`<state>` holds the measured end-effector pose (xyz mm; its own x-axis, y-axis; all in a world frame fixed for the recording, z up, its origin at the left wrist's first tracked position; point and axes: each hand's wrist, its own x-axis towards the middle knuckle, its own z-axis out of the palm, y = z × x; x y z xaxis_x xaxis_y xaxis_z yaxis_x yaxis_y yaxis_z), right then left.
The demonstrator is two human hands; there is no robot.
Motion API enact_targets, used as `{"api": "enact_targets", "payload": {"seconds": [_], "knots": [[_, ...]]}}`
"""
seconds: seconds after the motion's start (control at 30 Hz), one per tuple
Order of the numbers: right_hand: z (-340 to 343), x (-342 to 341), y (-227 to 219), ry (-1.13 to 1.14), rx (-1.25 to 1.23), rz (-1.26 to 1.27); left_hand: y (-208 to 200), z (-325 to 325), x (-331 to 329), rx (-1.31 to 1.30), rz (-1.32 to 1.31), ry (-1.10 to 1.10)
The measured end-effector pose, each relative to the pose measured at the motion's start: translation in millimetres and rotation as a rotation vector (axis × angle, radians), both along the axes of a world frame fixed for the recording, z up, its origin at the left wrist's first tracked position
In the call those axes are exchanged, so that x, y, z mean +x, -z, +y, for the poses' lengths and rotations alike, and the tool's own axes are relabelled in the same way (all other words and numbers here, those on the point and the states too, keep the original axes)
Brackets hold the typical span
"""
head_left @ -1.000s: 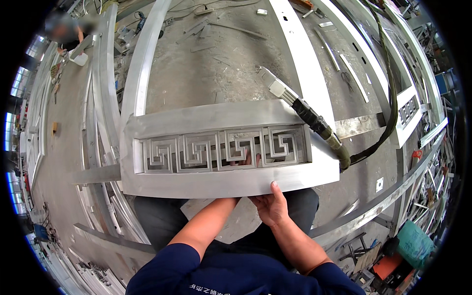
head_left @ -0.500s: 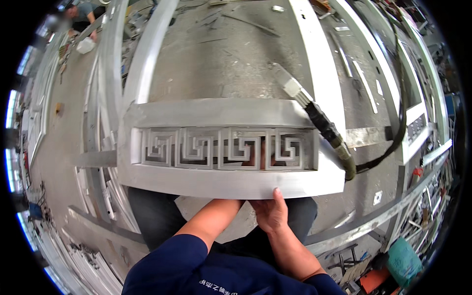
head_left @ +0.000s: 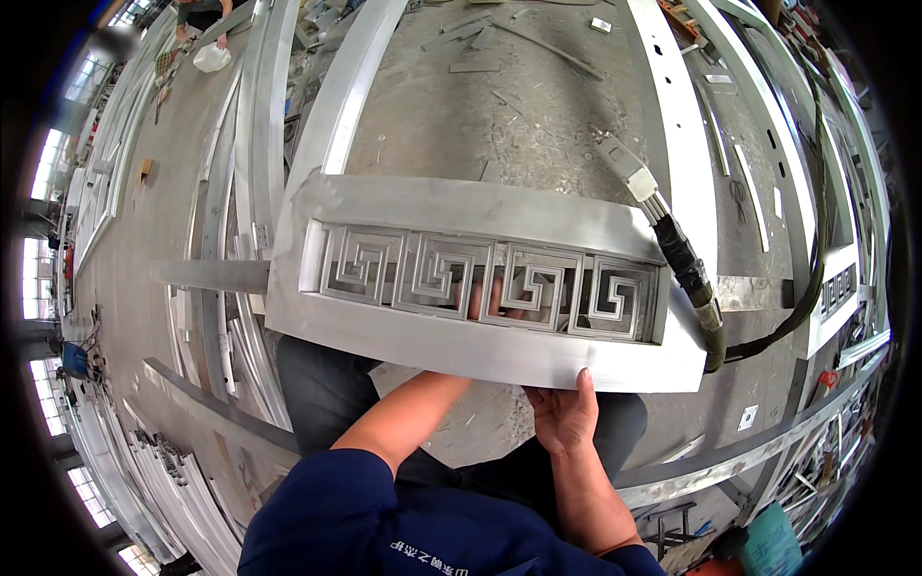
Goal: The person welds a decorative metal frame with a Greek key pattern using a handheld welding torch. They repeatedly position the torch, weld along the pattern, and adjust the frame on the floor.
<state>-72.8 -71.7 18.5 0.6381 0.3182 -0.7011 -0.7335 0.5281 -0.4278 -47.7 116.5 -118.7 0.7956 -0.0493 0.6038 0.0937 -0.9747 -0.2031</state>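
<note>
A silvery metal frame [head_left: 461, 346] lies across in front of me, above my knees. Set in its opening is a lattice panel of square spiral fretwork [head_left: 445, 274]. My left arm goes under the front bar, and the fingers of my left hand [head_left: 495, 296] show through the lattice gaps, apart and behind the fretwork. Most of that hand is hidden. At the front bar, right of middle, my right hand [head_left: 565, 420] has its thumb up against the edge and its fingers curled beneath. A black handheld torch with a metal tip [head_left: 686, 254] rests across the frame's right side.
From the torch a black cable [head_left: 783, 331] loops off to the right. Long metal beams [head_left: 669, 96] run away from me on both sides. A grey support bar [head_left: 715, 468] crosses near my right leg. Another person's hand [head_left: 222, 40] is by a white bag [head_left: 212, 58] at far left.
My view has shifted, so the frame sits further right and slants down toward the right. Behind the lattice, my left fingers show more plainly. My right hand keeps its place at the front bar.
</note>
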Motion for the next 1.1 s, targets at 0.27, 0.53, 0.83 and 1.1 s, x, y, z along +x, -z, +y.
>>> {"api": "enact_targets", "payload": {"seconds": [0.27,0.53,0.83,1.1], "knots": [[1.2,-0.4,-1.2,0.021,0.016,0.024,-3.8,39.0,-25.9,0.046,0.181,0.039],[2.9,1.6,-1.7,0.003,-0.030,-0.001,0.3,55.8,-28.4,0.016,0.150,0.144],[1.3,2.0,4.7,0.021,-0.031,0.004,-7.1,60.6,-54.3,-0.241,0.453,0.143],[2.6,4.1,3.1,0.019,-0.017,0.019,-22.1,71.4,-101.3,-0.353,0.740,0.022]]}}
